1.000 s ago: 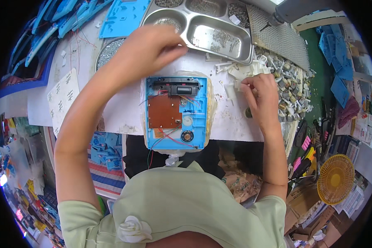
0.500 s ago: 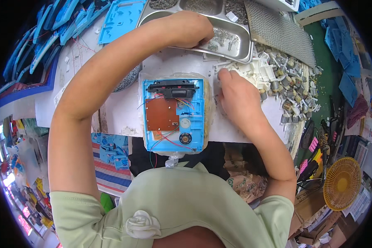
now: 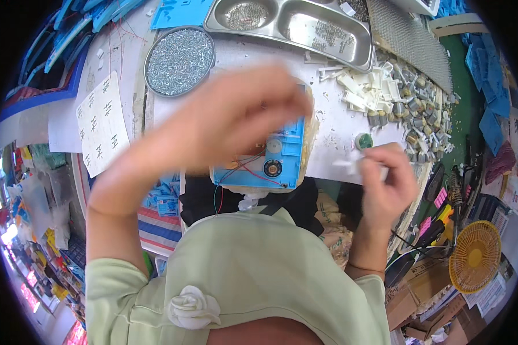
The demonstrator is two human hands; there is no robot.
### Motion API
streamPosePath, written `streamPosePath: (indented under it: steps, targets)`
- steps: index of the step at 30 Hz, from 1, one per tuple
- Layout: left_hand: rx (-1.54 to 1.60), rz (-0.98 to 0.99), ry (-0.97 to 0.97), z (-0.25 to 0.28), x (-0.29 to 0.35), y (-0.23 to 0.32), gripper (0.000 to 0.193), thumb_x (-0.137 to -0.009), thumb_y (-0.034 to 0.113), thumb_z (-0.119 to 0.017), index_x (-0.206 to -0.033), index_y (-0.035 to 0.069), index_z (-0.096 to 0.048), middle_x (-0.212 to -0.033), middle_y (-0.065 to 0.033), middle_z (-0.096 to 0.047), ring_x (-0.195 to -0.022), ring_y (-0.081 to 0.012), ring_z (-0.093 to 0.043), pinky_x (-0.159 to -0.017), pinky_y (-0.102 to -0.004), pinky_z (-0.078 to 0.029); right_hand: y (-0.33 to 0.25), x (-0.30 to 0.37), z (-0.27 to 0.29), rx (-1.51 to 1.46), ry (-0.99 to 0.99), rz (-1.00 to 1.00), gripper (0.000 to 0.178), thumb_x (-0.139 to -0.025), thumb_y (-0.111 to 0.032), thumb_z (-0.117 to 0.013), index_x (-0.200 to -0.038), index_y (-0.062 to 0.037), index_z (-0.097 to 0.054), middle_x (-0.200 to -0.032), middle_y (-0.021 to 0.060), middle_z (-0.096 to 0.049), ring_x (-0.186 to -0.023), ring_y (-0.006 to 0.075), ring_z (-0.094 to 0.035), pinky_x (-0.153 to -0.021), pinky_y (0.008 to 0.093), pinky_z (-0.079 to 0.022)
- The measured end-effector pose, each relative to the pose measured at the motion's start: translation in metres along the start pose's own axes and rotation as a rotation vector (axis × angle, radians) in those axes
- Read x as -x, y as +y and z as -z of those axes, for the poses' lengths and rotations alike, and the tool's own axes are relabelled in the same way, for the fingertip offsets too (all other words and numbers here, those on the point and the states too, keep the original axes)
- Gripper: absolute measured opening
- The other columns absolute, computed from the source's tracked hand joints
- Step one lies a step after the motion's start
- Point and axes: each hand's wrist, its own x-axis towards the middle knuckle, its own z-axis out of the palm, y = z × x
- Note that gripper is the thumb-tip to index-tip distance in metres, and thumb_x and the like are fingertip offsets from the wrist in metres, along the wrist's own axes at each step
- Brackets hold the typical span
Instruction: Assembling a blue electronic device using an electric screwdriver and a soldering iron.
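Observation:
A blue plastic casing [image 3: 292,158] lies on a clear-wrapped pad in front of me. A round black part [image 3: 273,168], a pale disc [image 3: 275,146] and thin wires show inside it. My left hand [image 3: 247,112] is over its upper part, hiding much of it; motion smears the fingers, so whether they hold anything is unclear. To the right, my right hand [image 3: 390,178] is closed, thumb and fingers pinching a small white plastic part [image 3: 348,166], blurred. Just beyond these fingertips sits a small round green-topped piece [image 3: 364,141].
A metal compartment tray [image 3: 360,54] with small screws stands at the back. Left of it is a round dish of screws [image 3: 179,61]. White plastic parts [image 3: 357,92] and small motors [image 3: 426,115] are heaped at right. A marked paper sheet [image 3: 103,123] lies left.
My left hand has come back from the metal tray to above the casing. My right hand has moved from beside the white parts toward me and right, with a white part in it.

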Motion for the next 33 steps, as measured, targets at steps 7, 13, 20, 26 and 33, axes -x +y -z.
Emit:
streamPosePath:
  steps: [7, 13, 20, 26, 33]
  targets:
    - [0.701, 0.684, 0.043, -0.059, 0.058, 0.027, 0.014, -0.107, 0.006, -0.053, -0.115, 0.0, -0.062, -0.093, -0.0026, -0.066, -0.068, -0.004, -0.052, -0.059, -0.0214, -0.045, 0.034, -0.027, -0.018, 0.566, -0.07, 0.038, 0.018, -0.084, -0.004, -0.082, -0.101, -0.0013, -0.076, -0.082, 0.0031, -0.07, -0.061, 0.0083, -0.054, -0.054, 0.024, -0.041]
    - [0.889, 0.751, 0.077, -0.069, 0.059, 0.032, 0.018, -0.106, 0.01, -0.056, -0.119, 0.001, -0.065, -0.089, -0.0006, -0.066, -0.066, -0.0026, -0.052, -0.058, -0.0204, -0.042, 0.011, -0.027, -0.004, 0.41, 0.044, 0.06, 0.021, -0.082, -0.011, -0.086, -0.101, -0.0043, -0.079, -0.08, 0.008, -0.074, -0.053, 0.0125, -0.054, -0.049, 0.0253, -0.042]
    - [1.063, 0.833, -0.018, -0.079, 0.066, 0.033, 0.019, -0.107, 0.011, -0.056, -0.119, -0.001, -0.065, -0.089, -0.0042, -0.069, -0.068, -0.0043, -0.057, -0.059, -0.0209, -0.048, -0.014, 0.015, -0.026, 0.24, -0.145, 0.233, 0.027, -0.075, -0.009, -0.09, -0.096, -0.0086, -0.072, -0.063, 0.0033, -0.06, -0.048, 0.0173, -0.054, -0.044, 0.0293, -0.038]
    - [1.052, 0.83, -0.09, -0.08, 0.063, 0.036, 0.017, -0.107, 0.011, -0.057, -0.116, -0.001, -0.065, -0.09, -0.0042, -0.069, -0.07, -0.0053, -0.058, -0.06, -0.0222, -0.05, -0.016, 0.022, -0.032, 0.178, -0.23, 0.243, 0.024, -0.077, -0.008, -0.088, -0.097, -0.0083, -0.074, -0.062, 0.0021, -0.058, -0.048, 0.0176, -0.055, -0.044, 0.0301, -0.039]
    - [1.106, 0.917, -0.193, -0.062, 0.063, 0.04, 0.018, -0.106, 0.015, -0.06, -0.114, -0.001, -0.066, -0.084, -0.0041, -0.069, -0.065, -0.0065, -0.06, -0.058, -0.0236, -0.05, -0.002, 0.016, 0.001, -0.087, -0.617, 0.063, 0.036, -0.079, -0.005, -0.085, -0.114, -0.0065, -0.077, -0.077, 0.0082, -0.068, -0.061, 0.0214, -0.062, -0.059, 0.0332, -0.049]
